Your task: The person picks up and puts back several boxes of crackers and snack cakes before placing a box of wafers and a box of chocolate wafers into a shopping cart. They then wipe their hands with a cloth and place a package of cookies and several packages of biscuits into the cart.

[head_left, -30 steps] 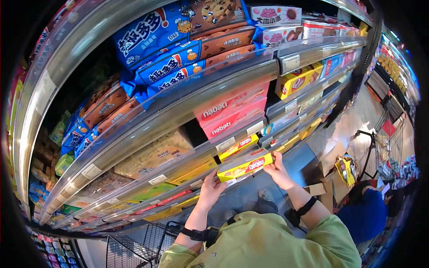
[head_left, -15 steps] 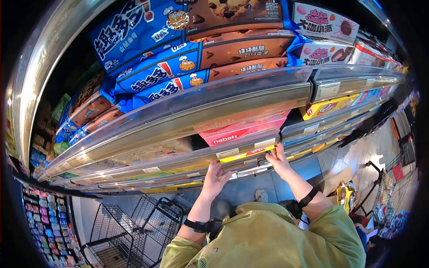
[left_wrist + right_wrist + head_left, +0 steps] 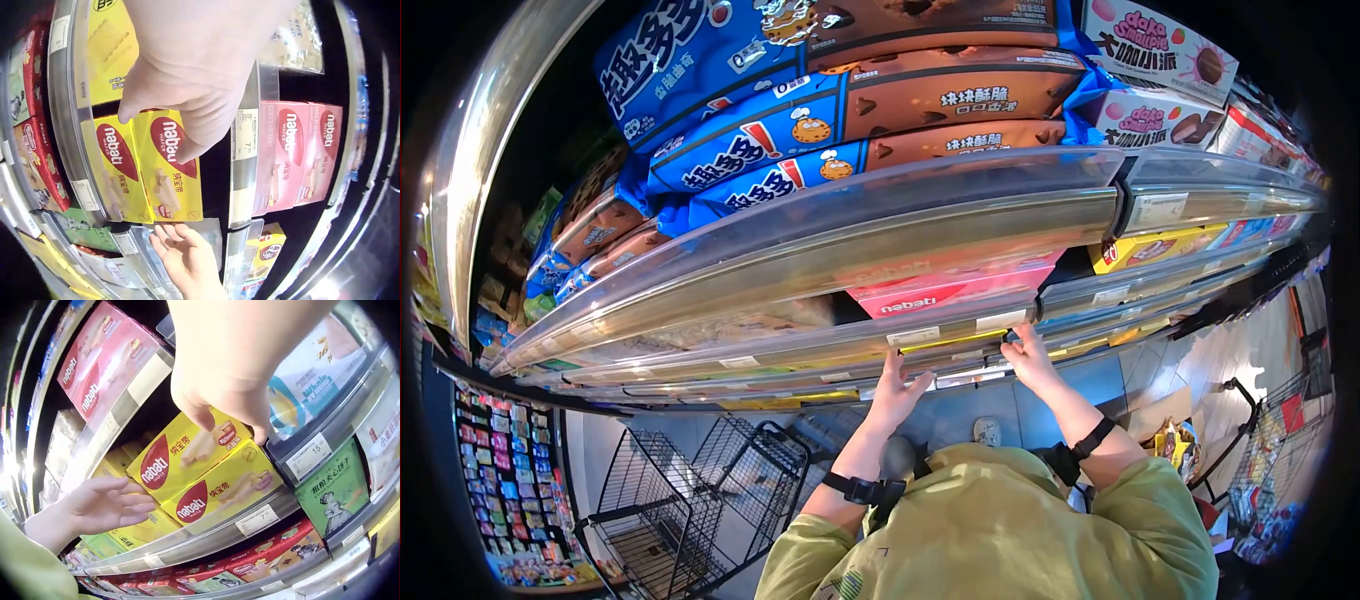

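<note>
Two yellow nabati wafer boxes lie stacked on a shelf, the upper box (image 3: 197,450) over the lower box (image 3: 219,497). At one end of the stack is my left hand (image 3: 893,395), fingers extended, as the right wrist view shows. My right hand (image 3: 1030,360) is at the opposite end, its fingertips right at the upper box's edge. In the left wrist view the left thumb and fingers overlap the end of the boxes. From the head view only a thin yellow strip shows under the shelf lip above.
Pink nabati boxes (image 3: 284,156) stand one shelf higher, with blue cookie packs (image 3: 740,160) above them. A price-tag rail (image 3: 256,519) edges the yellow boxes' shelf. Below are green boxes (image 3: 334,487). A wire shopping cart (image 3: 690,500) stands at left; cardboard lies at right.
Both hands have moved the yellow nabati box from in front of the shelves onto the stack. The left fingers, which gripped its end, are now straighter. The head view has moved closer to the shelves.
</note>
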Motion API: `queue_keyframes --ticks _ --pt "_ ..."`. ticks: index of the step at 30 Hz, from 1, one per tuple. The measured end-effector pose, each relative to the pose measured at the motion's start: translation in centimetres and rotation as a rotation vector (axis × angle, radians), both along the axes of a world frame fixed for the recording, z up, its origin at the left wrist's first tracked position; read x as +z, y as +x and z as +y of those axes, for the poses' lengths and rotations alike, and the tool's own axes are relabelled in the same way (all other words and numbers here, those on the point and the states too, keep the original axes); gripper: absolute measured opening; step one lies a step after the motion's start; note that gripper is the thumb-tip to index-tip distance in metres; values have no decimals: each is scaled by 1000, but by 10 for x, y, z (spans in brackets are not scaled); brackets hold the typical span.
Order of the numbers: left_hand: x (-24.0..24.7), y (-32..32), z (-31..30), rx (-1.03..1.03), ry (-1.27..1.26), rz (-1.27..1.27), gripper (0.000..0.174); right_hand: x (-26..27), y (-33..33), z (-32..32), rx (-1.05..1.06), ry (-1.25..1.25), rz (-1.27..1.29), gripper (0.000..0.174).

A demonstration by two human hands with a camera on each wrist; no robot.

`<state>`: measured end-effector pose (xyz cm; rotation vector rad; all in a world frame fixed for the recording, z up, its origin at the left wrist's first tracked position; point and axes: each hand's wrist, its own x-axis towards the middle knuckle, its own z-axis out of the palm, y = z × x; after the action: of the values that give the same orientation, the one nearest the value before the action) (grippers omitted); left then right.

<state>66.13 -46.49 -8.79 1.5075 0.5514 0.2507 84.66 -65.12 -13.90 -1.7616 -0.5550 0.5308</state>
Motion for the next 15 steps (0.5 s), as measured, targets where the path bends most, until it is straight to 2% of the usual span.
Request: queue_keyframes --ticks 3,5,7,9,15 --pt "-1 2 -2 9 -29 62 79 -11 3 -2 45 -14 17 49" --pt "-19 2 3 -2 -7 28 80 -22 6 -6 60 -18 20 48" --pt "-17 3 4 -14 15 -7 81 -20 6 -8 107 -44 132 55" --pt "-14 3 2 -21 -6 95 83 -20 5 -9 96 -43 120 56" --pt "-7 1 1 -29 -52 98 87 -1 -2 -5 55 -75 57 51"
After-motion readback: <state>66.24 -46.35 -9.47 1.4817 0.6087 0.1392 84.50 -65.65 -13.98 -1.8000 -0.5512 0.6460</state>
